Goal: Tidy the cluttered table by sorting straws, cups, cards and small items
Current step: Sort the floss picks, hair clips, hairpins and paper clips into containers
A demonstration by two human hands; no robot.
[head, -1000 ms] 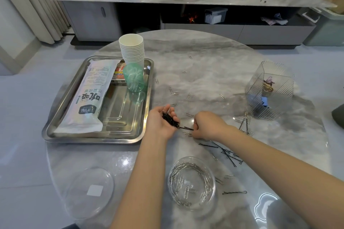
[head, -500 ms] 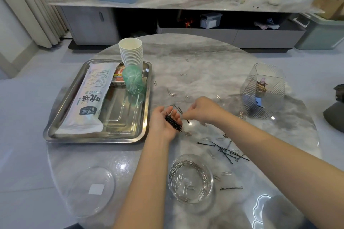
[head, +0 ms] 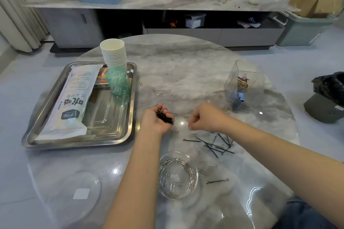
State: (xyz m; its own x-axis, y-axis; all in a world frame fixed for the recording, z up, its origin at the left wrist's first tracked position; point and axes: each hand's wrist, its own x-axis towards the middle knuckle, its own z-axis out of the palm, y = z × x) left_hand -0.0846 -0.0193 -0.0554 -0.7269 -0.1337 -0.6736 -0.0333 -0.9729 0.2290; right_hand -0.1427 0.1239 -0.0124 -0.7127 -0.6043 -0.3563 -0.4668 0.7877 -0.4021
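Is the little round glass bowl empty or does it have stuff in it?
Not empty. The glass bowl holds silver paper clips, lying mostly along its wall; it is nowhere near full.

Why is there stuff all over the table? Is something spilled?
Yes. Black hairpins lie crisscrossed in a loose heap on the table, with one stray hairpin apart, and silver paper clips are scattered about though others sit in the clear bowl. The left hand holds a gathered bunch of pins.

I see a glossy marble-look table, a shiny steel tray, white paper cups, a clear ribbed plastic box and thin black metal hairpins.
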